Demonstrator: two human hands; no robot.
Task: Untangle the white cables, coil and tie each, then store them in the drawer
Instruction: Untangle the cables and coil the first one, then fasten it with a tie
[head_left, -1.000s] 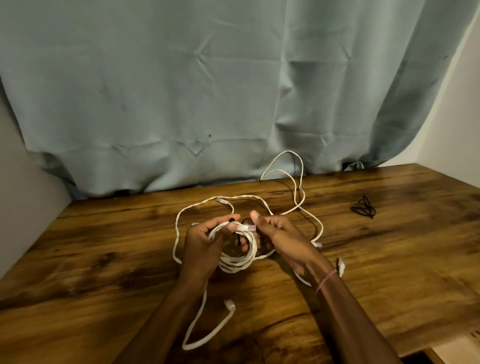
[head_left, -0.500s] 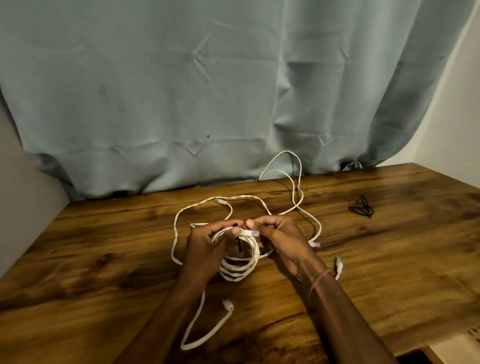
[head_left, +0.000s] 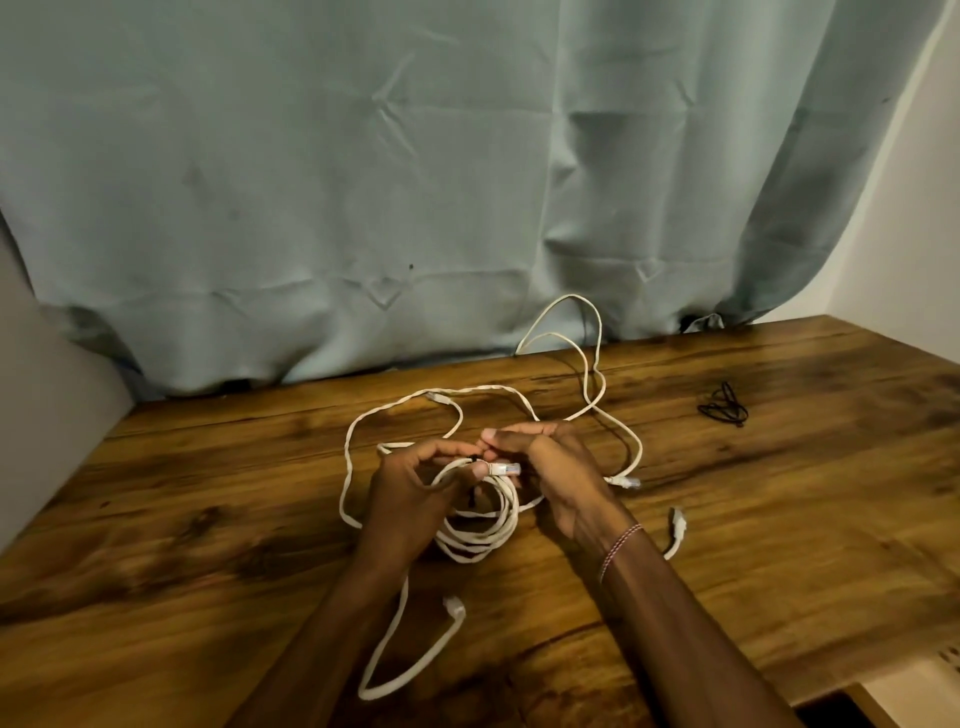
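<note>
A coiled white cable (head_left: 485, 535) hangs between both hands over the middle of the wooden table (head_left: 208, 519). My left hand (head_left: 410, 499) grips the coil at its top, thumb pressing the cable's clear plug (head_left: 505, 468). My right hand (head_left: 556, 473) has its fingers closed at the top of the coil, where a thin black tie (head_left: 474, 459) sits. More loose white cable (head_left: 457, 400) loops over the table behind the hands, with plugs (head_left: 626, 482) lying to the right and a loop with a plug (head_left: 410, 660) near the front.
A small bundle of black ties (head_left: 723, 406) lies on the table at the right. A grey-blue curtain (head_left: 415, 182) hangs behind the table. The table's front right edge (head_left: 883, 675) is near my right forearm.
My right hand's fingers have curled in and closed over the top of the coil by the black tie. My left thumb has shifted onto the plug. The coil stays in place.
</note>
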